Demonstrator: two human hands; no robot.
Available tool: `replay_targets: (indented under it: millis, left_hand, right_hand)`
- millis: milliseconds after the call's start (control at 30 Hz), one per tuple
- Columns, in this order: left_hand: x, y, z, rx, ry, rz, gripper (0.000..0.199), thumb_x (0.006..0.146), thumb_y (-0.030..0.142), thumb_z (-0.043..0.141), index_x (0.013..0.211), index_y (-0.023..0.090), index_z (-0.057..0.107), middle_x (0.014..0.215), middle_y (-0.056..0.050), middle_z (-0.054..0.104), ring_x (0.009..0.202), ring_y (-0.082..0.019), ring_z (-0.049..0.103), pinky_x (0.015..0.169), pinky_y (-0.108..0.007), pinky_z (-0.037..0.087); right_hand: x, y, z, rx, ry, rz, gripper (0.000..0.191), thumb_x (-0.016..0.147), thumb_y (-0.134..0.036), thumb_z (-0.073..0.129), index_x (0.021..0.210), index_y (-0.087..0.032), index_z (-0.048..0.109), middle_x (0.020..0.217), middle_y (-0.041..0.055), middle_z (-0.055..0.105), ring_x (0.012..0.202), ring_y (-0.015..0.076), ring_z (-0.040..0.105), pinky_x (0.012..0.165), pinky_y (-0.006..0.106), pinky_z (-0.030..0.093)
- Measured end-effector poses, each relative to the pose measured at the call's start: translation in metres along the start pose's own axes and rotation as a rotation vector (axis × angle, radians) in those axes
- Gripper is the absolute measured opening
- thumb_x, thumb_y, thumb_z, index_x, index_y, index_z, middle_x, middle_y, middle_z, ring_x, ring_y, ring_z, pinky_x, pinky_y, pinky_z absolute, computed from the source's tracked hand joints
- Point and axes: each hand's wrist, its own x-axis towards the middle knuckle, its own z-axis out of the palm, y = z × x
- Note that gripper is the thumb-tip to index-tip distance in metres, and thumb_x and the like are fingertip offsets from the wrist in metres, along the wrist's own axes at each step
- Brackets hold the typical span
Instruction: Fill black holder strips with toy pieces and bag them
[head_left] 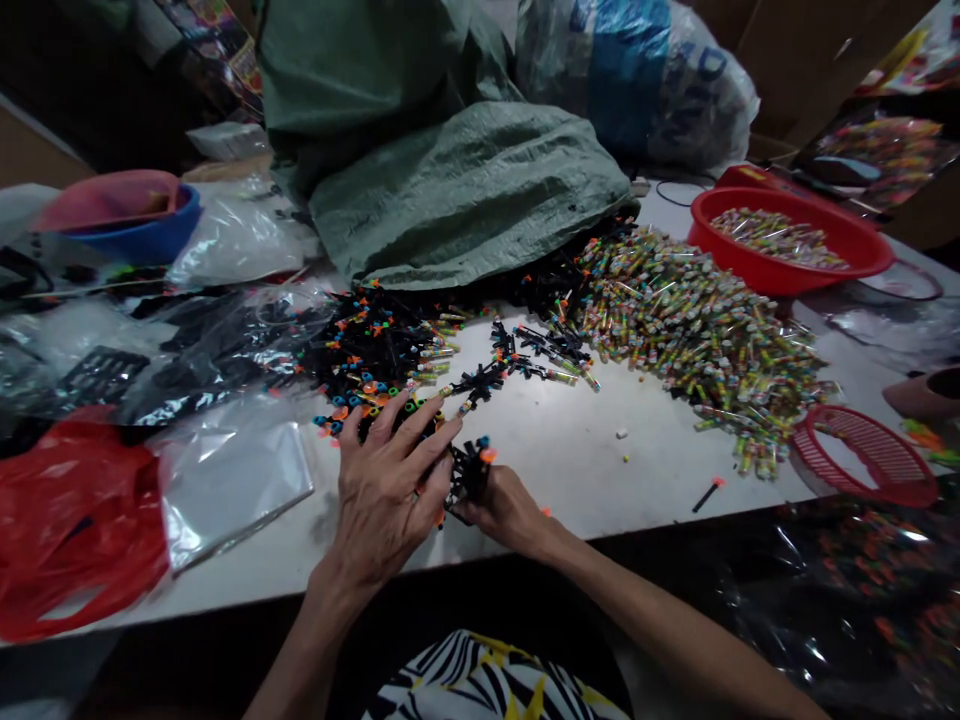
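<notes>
My left hand [386, 485] lies with its fingers stretched over the near edge of a pile of small black plastic toy pieces [367, 345] with orange, blue and green tips. Beside it, my right hand [510, 508] is closed round a bunch of black toy guns [469, 470], one blue and one orange tip poking up. What lies beneath the left palm is hidden. Just beyond the hands, several loose black toy guns [480, 380] lie on the white table [570, 450] with small clear tubes of coloured bits [562, 377].
A large heap of small filled tubes [697, 320] spreads at the right, near a red basin [795, 280] and pink basket [862, 470]. Clear plastic bags [232, 475] and a red bag [82, 530] lie left. A green sack [465, 200] stands behind.
</notes>
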Motion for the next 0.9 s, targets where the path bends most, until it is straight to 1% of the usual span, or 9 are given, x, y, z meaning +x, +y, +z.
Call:
replay_targets:
  millis: [100, 233, 267, 400, 467, 567, 700, 800, 900]
  left_hand:
    - [-0.001, -0.002, 0.0, 0.024, 0.0, 0.009, 0.035, 0.085, 0.024, 0.043, 0.117, 0.033, 0.054, 0.13, 0.001, 0.05, 0.126, -0.025, 0.035, 0.103, -0.052, 0.019]
    - [-0.006, -0.004, -0.003, 0.068, 0.02, 0.097, 0.037, 0.087, 0.026, 0.039, 0.122, 0.029, 0.05, 0.136, -0.002, 0.043, 0.13, -0.025, 0.029, 0.104, -0.054, 0.014]
    - [-0.007, -0.003, -0.004, 0.074, 0.033, 0.128, 0.038, 0.087, 0.028, 0.039, 0.124, 0.029, 0.048, 0.137, -0.003, 0.041, 0.131, -0.026, 0.028, 0.104, -0.056, 0.012]
    - [-0.008, 0.008, -0.005, 0.094, 0.003, 0.138, 0.036, 0.085, 0.034, 0.045, 0.12, 0.029, 0.052, 0.135, -0.003, 0.044, 0.13, -0.028, 0.03, 0.105, -0.056, 0.01]
    - [-0.007, 0.012, -0.004, 0.092, -0.038, 0.093, 0.032, 0.086, 0.031, 0.044, 0.115, 0.03, 0.056, 0.133, 0.0, 0.046, 0.129, -0.027, 0.031, 0.105, -0.055, 0.014]
    - [-0.006, 0.013, -0.002, 0.066, -0.054, 0.065, 0.032, 0.086, 0.028, 0.041, 0.114, 0.03, 0.057, 0.134, 0.001, 0.045, 0.13, -0.028, 0.028, 0.103, -0.054, 0.016]
    - [-0.006, 0.011, 0.0, 0.04, -0.031, 0.051, 0.034, 0.087, 0.027, 0.038, 0.115, 0.028, 0.057, 0.133, -0.001, 0.046, 0.131, -0.027, 0.027, 0.103, -0.054, 0.015]
    - [-0.007, 0.009, 0.001, 0.032, -0.027, 0.064, 0.034, 0.086, 0.027, 0.038, 0.115, 0.027, 0.057, 0.133, -0.001, 0.046, 0.131, -0.027, 0.027, 0.104, -0.053, 0.015]
    - [-0.008, 0.007, 0.002, 0.036, -0.034, 0.071, 0.036, 0.086, 0.027, 0.038, 0.117, 0.028, 0.055, 0.134, -0.001, 0.045, 0.131, -0.027, 0.027, 0.104, -0.052, 0.015]
  right_hand:
    - [-0.003, -0.007, -0.001, -0.227, -0.015, 0.001, 0.019, 0.076, -0.014, 0.05, 0.092, -0.014, 0.059, 0.092, 0.0101, 0.064, 0.074, 0.0176, 0.058, 0.061, 0.025, 0.04]
    - [0.021, -0.002, -0.029, -0.142, -0.218, -0.061, 0.012, 0.073, -0.017, 0.057, 0.083, -0.015, 0.063, 0.079, 0.0021, 0.065, 0.069, 0.0147, 0.059, 0.057, 0.02, 0.038]
    - [0.034, 0.0, -0.039, -0.129, -0.202, -0.045, 0.011, 0.074, -0.02, 0.058, 0.081, -0.015, 0.064, 0.076, 0.0011, 0.065, 0.07, 0.0144, 0.059, 0.057, 0.02, 0.038]
    - [0.087, 0.0, -0.062, -0.242, 0.165, 0.28, 0.023, 0.079, -0.033, 0.053, 0.089, -0.015, 0.063, 0.092, 0.0106, 0.066, 0.087, 0.0218, 0.06, 0.067, 0.026, 0.041]
    - [0.099, 0.003, -0.064, -0.238, 0.192, 0.373, 0.023, 0.073, -0.032, 0.059, 0.087, -0.014, 0.063, 0.096, 0.0143, 0.066, 0.092, 0.0255, 0.059, 0.071, 0.029, 0.042]
    - [0.086, 0.022, -0.068, -0.176, 0.192, 0.455, 0.017, 0.067, -0.024, 0.061, 0.079, -0.012, 0.063, 0.086, 0.0155, 0.066, 0.084, 0.0263, 0.062, 0.066, 0.03, 0.044]
    - [0.039, 0.044, -0.073, -0.002, 0.147, 0.507, 0.011, 0.071, -0.019, 0.053, 0.076, -0.011, 0.059, 0.063, 0.0061, 0.062, 0.059, 0.0161, 0.061, 0.052, 0.023, 0.043]
    - [0.017, 0.04, -0.056, 0.381, 0.135, 0.373, 0.015, 0.066, -0.016, 0.055, 0.081, -0.013, 0.056, 0.061, -0.0016, 0.058, 0.05, 0.0098, 0.053, 0.048, 0.019, 0.041]
    - [0.017, 0.027, -0.028, 0.743, 0.171, 0.159, 0.017, 0.062, -0.017, 0.061, 0.078, -0.014, 0.054, 0.065, -0.0023, 0.056, 0.053, 0.0091, 0.049, 0.05, 0.02, 0.04]
